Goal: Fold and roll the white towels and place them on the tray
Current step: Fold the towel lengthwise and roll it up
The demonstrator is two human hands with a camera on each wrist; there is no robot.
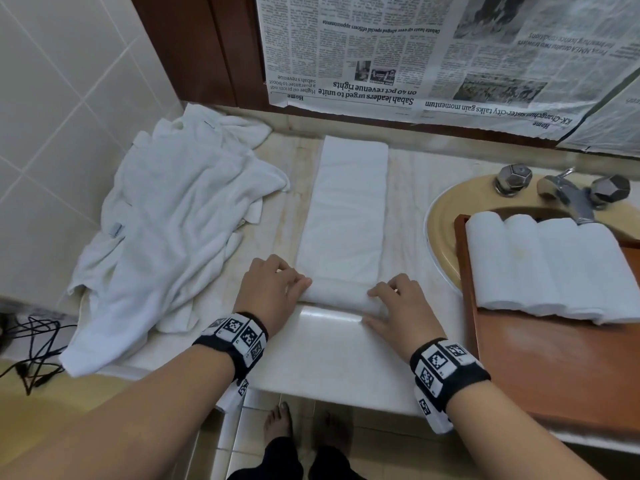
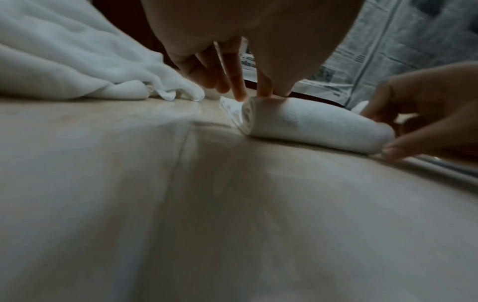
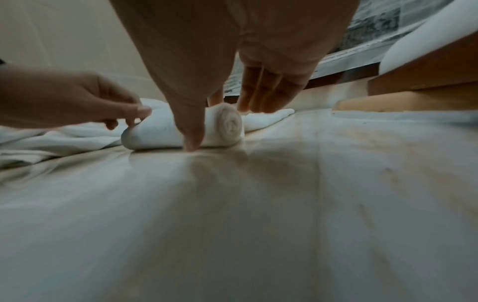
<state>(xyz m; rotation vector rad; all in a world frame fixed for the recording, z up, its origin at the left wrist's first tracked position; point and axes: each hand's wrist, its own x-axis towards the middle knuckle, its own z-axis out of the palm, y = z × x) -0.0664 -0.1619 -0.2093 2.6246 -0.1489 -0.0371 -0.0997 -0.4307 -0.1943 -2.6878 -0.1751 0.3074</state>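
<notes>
Where the folded towel (image 1: 346,216) lies as a long strip on the worktop (image 1: 332,355), its near end is wound into a short roll (image 1: 337,292), and both hands cover the roll's ends in the head view. The left hand (image 1: 268,289) sets its fingertips (image 2: 239,96) on top of the roll's left end, fingers bent downward, its grip pressing rather than closing round the cloth. The right hand (image 1: 398,310) has its thumb (image 3: 192,141) down on the worktop in front of the roll and its straight fingers (image 3: 261,96) behind it, a spread grip cupping the right end. Both wrist views are dim and blurred. Left of the strip lies a heap of crumpled towels (image 1: 166,237). To the right, a wooden tray (image 1: 554,368), cut off by the frame edge, rests over the sink (image 1: 440,223) and carries four rolled towels (image 1: 550,268) side by side.
</notes>
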